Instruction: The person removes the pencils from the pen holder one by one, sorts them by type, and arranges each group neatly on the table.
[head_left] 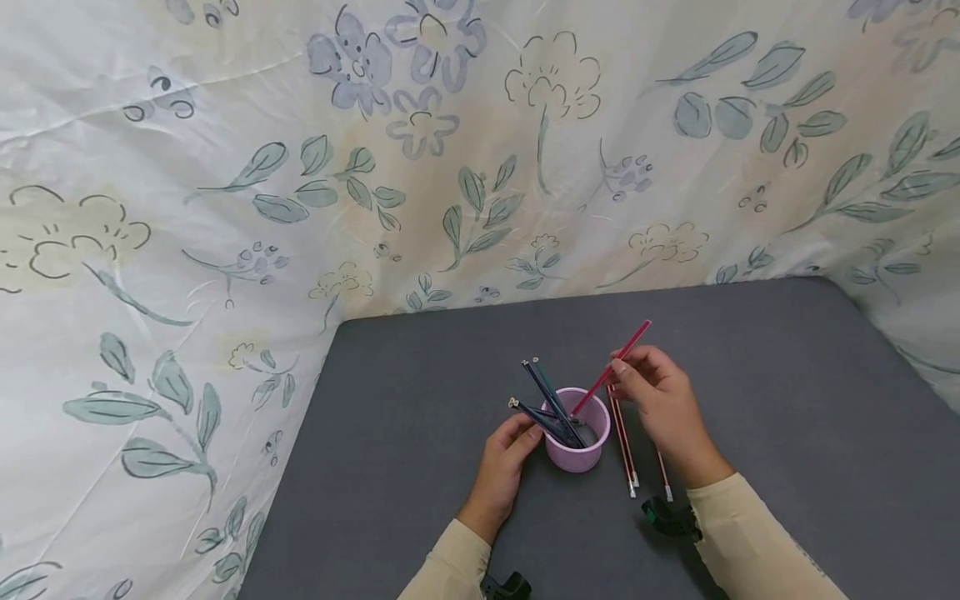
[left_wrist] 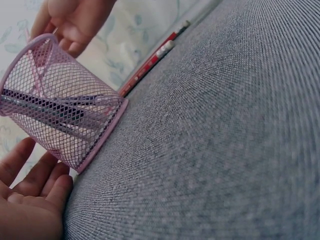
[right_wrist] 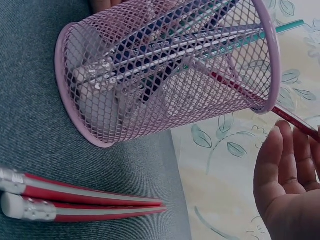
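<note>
A pink mesh pencil cup (head_left: 574,461) stands upright on the grey tabletop. Several dark pencils (head_left: 542,385) lean out of it to the left. At its left side, my left hand (head_left: 501,467) rests its fingers against the cup, and in the left wrist view those fingers (left_wrist: 37,175) lie loosely beside the mesh without wrapping round it. My right hand (head_left: 667,408) pinches a red pencil (head_left: 632,341) above the cup's right rim. The pencil slants down, its lower end inside the mesh, as the right wrist view shows.
Just right of the cup, two red pencils (head_left: 622,442) with white erasers lie side by side. Another red pencil (head_left: 664,477) lies partly under my right hand. A floral cloth (head_left: 450,192) hangs behind the grey table (head_left: 405,383) and along its left side.
</note>
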